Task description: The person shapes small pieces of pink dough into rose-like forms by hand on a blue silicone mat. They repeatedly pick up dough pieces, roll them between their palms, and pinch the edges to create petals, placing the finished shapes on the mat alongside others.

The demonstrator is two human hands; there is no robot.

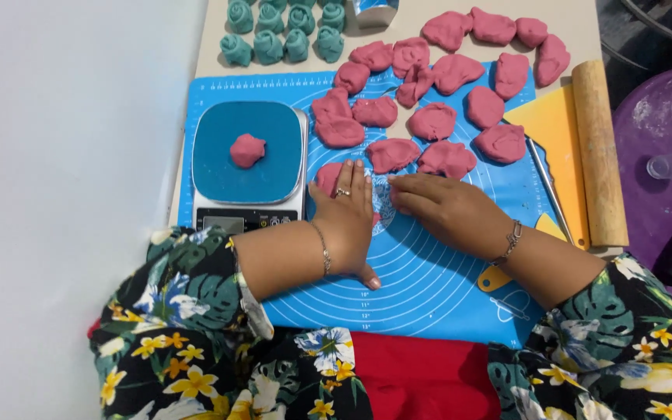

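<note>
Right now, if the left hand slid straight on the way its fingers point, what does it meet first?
The left hand points up the blue mat. Its fingertips already lie on a pink dough piece; beyond that, probably the pink piece beside the scale.

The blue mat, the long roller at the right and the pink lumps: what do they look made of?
Blue mat with printed circles: probably silicone, since it looks thin, matte and lies flat. Long tan roller: apparently unfinished wood, pale and dull. Pink lumps: soft dough or clay, creased and irregular; which of the two cannot be told.
</note>
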